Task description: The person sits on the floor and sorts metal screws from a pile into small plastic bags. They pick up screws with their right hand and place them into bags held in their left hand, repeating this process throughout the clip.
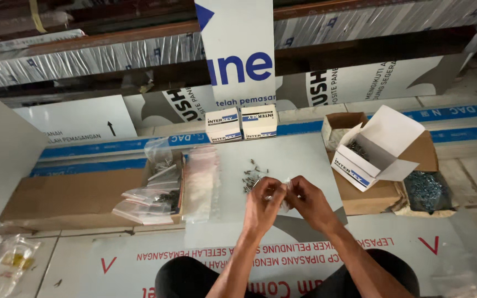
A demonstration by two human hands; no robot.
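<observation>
Two hands, left hand (pixel 263 205) and right hand (pixel 309 203), pinch together on a small clear bag (pixel 282 193) over a white panel (pixel 305 160) on the floor. Loose screws (pixel 252 175) at 11 o'clock, open screw box (pixel 374 149) at 2, bag pile (pixel 155 198) at 9.

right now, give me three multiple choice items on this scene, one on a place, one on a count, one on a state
1. Where does the loose pile of screws lie?
A. on the grey panel, just beyond the hands
B. inside a closed box
C. on the brown cardboard at left

2. How many closed small boxes stand side by side at the back?
A. one
B. two
C. four

3. The white box of screws at right is:
A. taped shut
B. crushed flat
C. open, flap up

Answers: 1 A, the screws lie bare beyond the left hand and right hand; 2 B, a pair stands together; 3 C, its lid stands raised.
</observation>
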